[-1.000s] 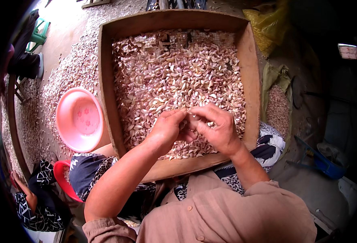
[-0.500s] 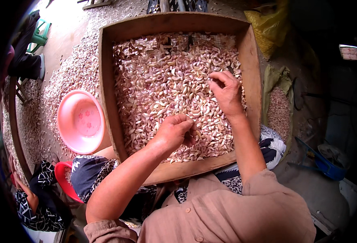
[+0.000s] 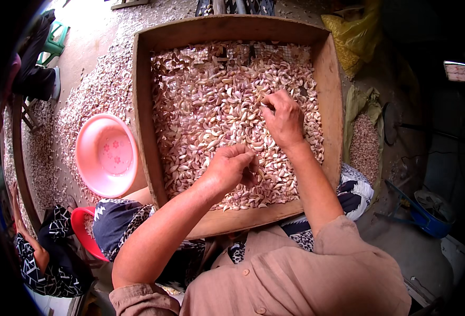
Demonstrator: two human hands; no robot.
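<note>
A wooden-framed sieve (image 3: pixel 333 131) with a wire mesh bottom rests across my lap. Pinkish-white garlic cloves (image 3: pixel 211 131) cover most of its mesh in a loose layer. My right hand (image 3: pixel 286 118) hovers over the cloves right of the middle, thumb and forefinger pinched together; what lies between them is too small to make out. Lower and to the left, my left hand (image 3: pixel 231 164) is held just above the cloves with its fingers curled in. Its palm side is turned away, so whatever it holds is hidden.
Left of the sieve stands a pink basin (image 3: pixel 87 168), with a red basin (image 3: pixel 85 239) below it. Garlic pieces litter the floor (image 3: pixel 93 95). A yellow sack (image 3: pixel 348 42) and a green sack of cloves (image 3: pixel 364 142) lie right. Other people sit at the left.
My right hand has shifted a little left and stays pinched. My left hand has barely moved. The whole view has swung slightly.
</note>
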